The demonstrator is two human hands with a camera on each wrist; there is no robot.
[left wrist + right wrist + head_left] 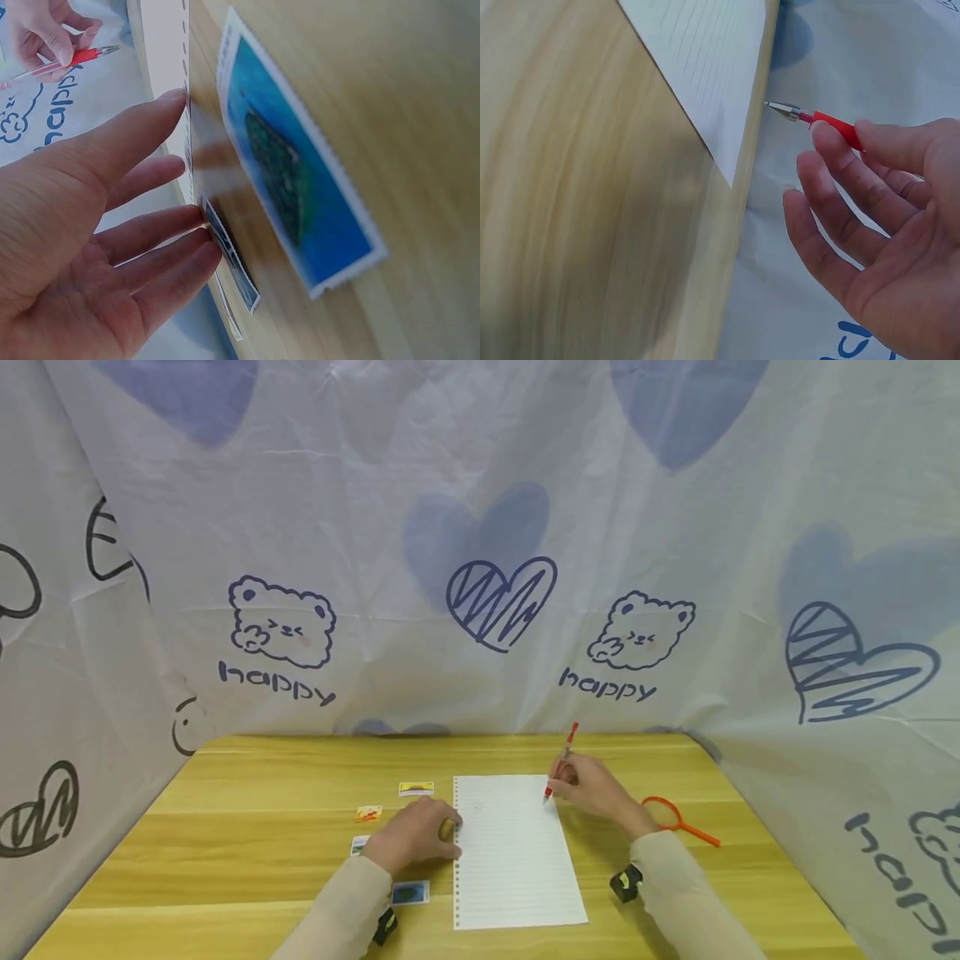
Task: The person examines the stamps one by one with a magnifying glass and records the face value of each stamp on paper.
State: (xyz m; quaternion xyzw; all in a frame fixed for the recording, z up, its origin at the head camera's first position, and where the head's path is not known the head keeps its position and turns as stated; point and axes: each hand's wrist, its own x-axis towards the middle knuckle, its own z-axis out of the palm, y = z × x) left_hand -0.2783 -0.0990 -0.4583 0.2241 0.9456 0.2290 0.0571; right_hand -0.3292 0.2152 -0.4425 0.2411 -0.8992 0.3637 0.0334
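A sheet of lined paper [510, 868] with punched holes down its left edge lies on the table, with a faint mark near its top left. My right hand [592, 785] pinches a red gel pen [836, 127] between thumb and fingers. The pen's bare metal tip is over the paper's upper right part; whether it touches cannot be told. At the paper's left edge is my left hand [415, 835], its fingers extended and slightly bent, fingertips at the margin. Beside that hand lies a blue stamp [300, 165] picturing a green island, and another stamp [231, 255] is near its fingers.
A yellow stamp [416, 788] and an orange-and-yellow stamp [368, 813] lie left of the paper. An orange-rimmed magnifying glass [681, 821] rests right of my right hand. Behind the wooden table [225, 827] hangs a printed curtain [390, 635], with more cloth at both sides.
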